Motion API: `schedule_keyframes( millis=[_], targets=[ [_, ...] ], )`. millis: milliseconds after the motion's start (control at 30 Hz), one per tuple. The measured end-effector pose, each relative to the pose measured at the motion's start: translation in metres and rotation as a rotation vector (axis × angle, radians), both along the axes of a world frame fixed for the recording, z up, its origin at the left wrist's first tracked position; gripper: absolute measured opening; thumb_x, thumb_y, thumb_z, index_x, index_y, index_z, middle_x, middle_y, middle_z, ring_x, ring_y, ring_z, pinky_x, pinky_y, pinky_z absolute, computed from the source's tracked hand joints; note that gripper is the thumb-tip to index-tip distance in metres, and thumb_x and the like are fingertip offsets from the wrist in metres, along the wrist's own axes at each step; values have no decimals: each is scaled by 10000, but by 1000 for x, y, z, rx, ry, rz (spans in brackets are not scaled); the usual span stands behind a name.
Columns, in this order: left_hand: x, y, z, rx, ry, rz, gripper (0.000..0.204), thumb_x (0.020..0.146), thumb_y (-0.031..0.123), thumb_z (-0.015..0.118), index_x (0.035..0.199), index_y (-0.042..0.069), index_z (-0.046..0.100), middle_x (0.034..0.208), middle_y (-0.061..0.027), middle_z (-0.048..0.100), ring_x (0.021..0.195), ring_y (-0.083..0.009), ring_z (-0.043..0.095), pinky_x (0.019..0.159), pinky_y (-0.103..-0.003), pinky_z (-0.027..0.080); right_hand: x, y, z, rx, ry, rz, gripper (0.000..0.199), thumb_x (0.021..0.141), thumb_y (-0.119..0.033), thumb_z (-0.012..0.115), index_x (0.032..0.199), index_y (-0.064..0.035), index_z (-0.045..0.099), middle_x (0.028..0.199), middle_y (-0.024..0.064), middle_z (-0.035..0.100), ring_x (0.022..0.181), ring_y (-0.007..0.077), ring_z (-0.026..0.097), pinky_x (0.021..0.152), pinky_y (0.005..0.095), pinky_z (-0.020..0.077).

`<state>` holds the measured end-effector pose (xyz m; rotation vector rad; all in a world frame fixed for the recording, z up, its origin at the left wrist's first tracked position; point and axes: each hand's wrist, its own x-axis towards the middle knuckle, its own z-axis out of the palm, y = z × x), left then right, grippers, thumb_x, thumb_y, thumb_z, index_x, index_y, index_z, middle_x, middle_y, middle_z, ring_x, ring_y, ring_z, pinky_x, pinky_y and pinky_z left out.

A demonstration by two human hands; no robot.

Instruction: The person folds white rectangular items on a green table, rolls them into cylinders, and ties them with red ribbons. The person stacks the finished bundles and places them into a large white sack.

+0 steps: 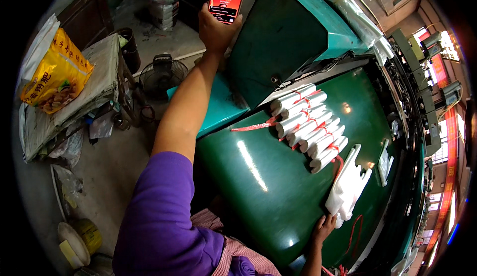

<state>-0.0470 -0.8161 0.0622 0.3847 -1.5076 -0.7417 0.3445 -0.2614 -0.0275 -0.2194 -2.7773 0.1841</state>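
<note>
My left arm in a purple sleeve stretches far forward, and the left hand (217, 34) is closed round the lower part of a smartphone (226, 3) with a lit red screen. My right hand (324, 230) is low at the near right, fingers extended and touching the near end of a loose stack of white plastic bags (349, 186). Beyond those lie several rolled bundles of white plastic bags (310, 127), tied with red strips and lined up side by side. One red strip (256, 126) trails off leftward. Everything lies on a shiny green tabletop (233, 176).
A large dark-green machine housing (278, 37) stands at the table's far edge. On the left are a floor fan (163, 75) and a worn bench with a yellow sack (59, 75). Machinery (422, 92) runs along the right. A small clear plastic piece (384, 164) lies near the right edge.
</note>
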Motion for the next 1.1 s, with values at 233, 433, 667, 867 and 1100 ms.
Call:
schedule_keyframes(
  millis=[233,433,667,867,1100],
  targets=[
    [0,0,0,-27,34,-23,971,535,389,832,1267,-33,355,1112,-217,535,1023,-368,537,879,-430,444,5,21,-14,-29,-68,-70,344,882,-177,499,1182,-16,548,1331,249,424,1198,415,404,1008,460,300],
    [1,-1,-1,15,29,-95,935,520,383,850,1221,-20,380,1079,-200,550,993,-350,553,848,-419,457,5,20,-13,-20,-82,-74,359,891,-192,491,1199,-11,536,1325,253,429,1196,420,403,1006,463,300],
    [0,-1,-1,29,25,-99,927,516,391,857,1207,-3,379,1056,-183,556,966,-337,566,823,-414,466,6,24,-15,-27,-86,-62,366,904,-203,485,1202,7,520,1323,259,427,1201,421,399,1009,462,296],
    [3,0,0,45,-14,-123,933,525,402,852,1216,5,367,1080,-183,552,969,-337,570,821,-419,468,7,15,-9,-51,-90,-66,354,903,-202,483,1188,5,522,1331,239,428,1203,411,400,1007,454,299],
    [4,2,1,38,-30,-136,919,529,398,850,1215,18,370,1086,-178,553,977,-342,573,814,-426,473,4,17,-10,-36,-86,-54,343,896,-191,480,1176,-1,535,1331,234,430,1204,404,403,1009,451,298]
  ],
)
